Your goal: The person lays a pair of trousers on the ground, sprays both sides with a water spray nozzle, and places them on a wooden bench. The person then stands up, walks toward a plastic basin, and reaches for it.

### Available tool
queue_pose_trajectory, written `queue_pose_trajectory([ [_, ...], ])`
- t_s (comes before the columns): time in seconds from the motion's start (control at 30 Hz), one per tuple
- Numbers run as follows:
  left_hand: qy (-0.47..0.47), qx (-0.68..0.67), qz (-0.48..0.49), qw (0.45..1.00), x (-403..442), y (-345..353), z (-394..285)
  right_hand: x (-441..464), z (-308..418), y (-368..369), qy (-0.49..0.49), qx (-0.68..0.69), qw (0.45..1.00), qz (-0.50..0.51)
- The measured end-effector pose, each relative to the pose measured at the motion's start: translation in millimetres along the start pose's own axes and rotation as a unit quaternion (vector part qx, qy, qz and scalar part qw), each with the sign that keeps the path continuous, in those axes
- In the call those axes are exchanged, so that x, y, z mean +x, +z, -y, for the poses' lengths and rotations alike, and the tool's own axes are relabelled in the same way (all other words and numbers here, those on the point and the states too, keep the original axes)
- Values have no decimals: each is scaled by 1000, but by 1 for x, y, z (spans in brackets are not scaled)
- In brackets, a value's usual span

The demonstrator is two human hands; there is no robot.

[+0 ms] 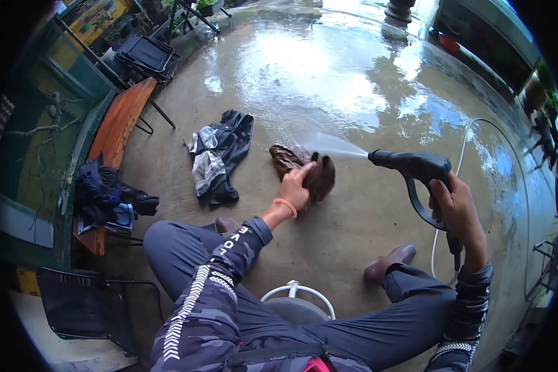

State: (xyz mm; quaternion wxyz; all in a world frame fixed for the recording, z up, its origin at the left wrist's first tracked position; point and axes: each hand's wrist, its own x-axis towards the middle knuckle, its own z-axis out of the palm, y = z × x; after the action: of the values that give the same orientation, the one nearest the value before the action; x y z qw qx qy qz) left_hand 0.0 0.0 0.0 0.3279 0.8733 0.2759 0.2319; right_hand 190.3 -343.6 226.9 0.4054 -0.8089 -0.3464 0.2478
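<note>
My right hand [456,201] is wrapped round the handle of a black spray gun [415,164], which points left and throws a fan of water. The spray reaches a wet, shiny brown leather-like piece [321,183] near the ground. My left hand [296,188], with an orange band at the wrist, grips the near side of this piece, one finger stretched across it. The piece is partly smeared by motion and its exact kind is unclear. To the left, a dark and silver-grey garment [220,158] lies spread on the wet concrete.
A wooden bench [121,124] with dark clothes [105,195] on it stands at left, a black chair [87,304] nearer. A pale hose [465,142] curves over the wet floor [291,68] at right. I sit low, brown boots [390,263] on either side.
</note>
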Motion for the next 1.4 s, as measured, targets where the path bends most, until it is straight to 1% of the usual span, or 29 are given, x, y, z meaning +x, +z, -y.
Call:
queue_pose_trajectory([
  [0.03,-2,-8,-10,1000,2,8,-2,9,-4,-8,13,-6,1000,-11],
  [0.07,-33,-29,-75,996,28,-30,-29,15,-9,-16,29,-14,999,-25],
  [0.1,-42,-4,-140,989,46,-144,-32,3,19,16,9,21,999,-32],
  [0.13,-77,-66,-179,979,67,-176,-20,2,22,10,19,-1,999,-37],
  [0.17,-47,-167,-225,959,96,-214,11,3,26,6,28,-17,999,-42],
  [0.2,-46,-21,-283,958,102,-291,-3,3,24,19,25,1,999,-34],
  [0.23,4,-37,-339,940,104,-343,-15,0,23,19,32,3,999,-33],
  [0.27,-21,14,-371,928,112,-405,-9,-1,24,21,36,6,999,-32],
  [0.3,24,4,-422,906,125,-470,13,0,26,21,27,6,999,-26],
  [0.37,10,58,-518,853,88,-548,-38,2,31,23,42,17,999,-30],
  [0.43,26,102,-590,800,49,-601,-64,5,29,30,35,13,999,-26],
  [0.53,23,192,-681,707,1,-634,-43,16,27,42,38,-8,999,-17],
  [0.57,32,204,-700,684,-11,-641,-22,19,28,46,48,-19,998,-19],
  [0.6,22,230,-683,693,-26,-647,-2,24,30,51,38,-21,999,-15],
  [0.63,-185,281,-655,677,-37,-636,2,28,34,57,29,-21,999,-7],
  [0.67,-188,328,-699,607,-39,-613,7,32,38,63,26,-36,999,-7],
  [0.7,-186,315,-703,610,-43,-596,-15,36,43,75,23,-42,999,-7],
  [0.73,-103,307,-676,662,-53,-559,-37,35,51,80,14,-66,998,-7],
  [0.77,54,252,-612,747,-65,-510,-59,36,54,83,6,-68,998,-1],
  [0.8,174,-89,-458,868,-76,-463,-81,39,57,87,4,-78,997,10],
  [0.83,191,-198,-319,907,-100,-422,-113,41,58,93,4,-89,996,20],
  [0.87,242,-335,-179,893,-113,-390,-127,43,57,98,10,-95,995,23],
  [0.9,243,-441,-83,860,-132,-364,-152,42,66,104,16,-106,994,34],
  [0.93,324,-516,-61,791,-140,-334,-176,42,67,107,2,-107,994,38],
  [1.0,434,-553,-51,710,-145,-310,-197,40,71,112,-19,-130,991,32],
  [1.03,441,-567,-43,694,-151,-312,-206,40,74,112,-36,-153,986,46],
  [1.17,452,-596,-6,664,-171,-325,-226,37,72,115,-15,-139,989,40],
  [1.27,415,-643,-42,642,-175,-319,-226,38,68,115,-9,-145,989,32],
  [1.4,434,-623,-24,651,-175,-317,-221,36,61,114,2,-148,989,23],
])
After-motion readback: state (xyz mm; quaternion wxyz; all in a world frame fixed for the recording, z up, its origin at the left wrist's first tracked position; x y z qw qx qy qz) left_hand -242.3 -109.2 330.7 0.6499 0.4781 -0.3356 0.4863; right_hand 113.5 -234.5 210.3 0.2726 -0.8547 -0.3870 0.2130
